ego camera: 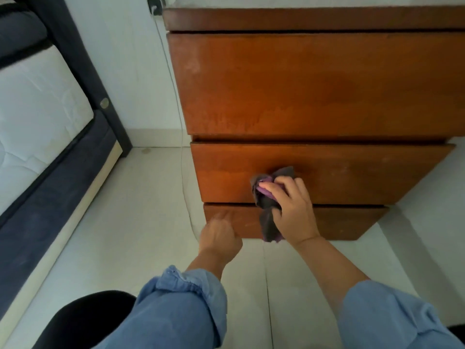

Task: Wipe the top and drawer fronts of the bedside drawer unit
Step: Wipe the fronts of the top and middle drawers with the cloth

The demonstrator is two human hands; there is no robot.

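Right hand [293, 207] bunched on purple-grey cloth [268, 197] against middle drawer front [352, 172], long axis left-right, unwiped run rightward; left hand [220, 235] curled at bottom drawer [339, 222] edge, apparently gripping.

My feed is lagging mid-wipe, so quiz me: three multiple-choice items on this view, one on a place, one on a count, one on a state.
1. The crumpled purple-grey cloth is pressed on which drawer front of the brown wooden bedside drawer unit?
A. top
B. middle
C. none

2. How many drawer fronts show?
A. two
B. three
C. five

3. The left hand is:
A. curled at the bottom drawer's left end
B. flat on the floor
C. holding the thin white cable

Answers:
1 B, the right hand holds the cloth against the middle front.
2 B, three stacked fronts.
3 A, its fingers curl at the lowest front's left end.
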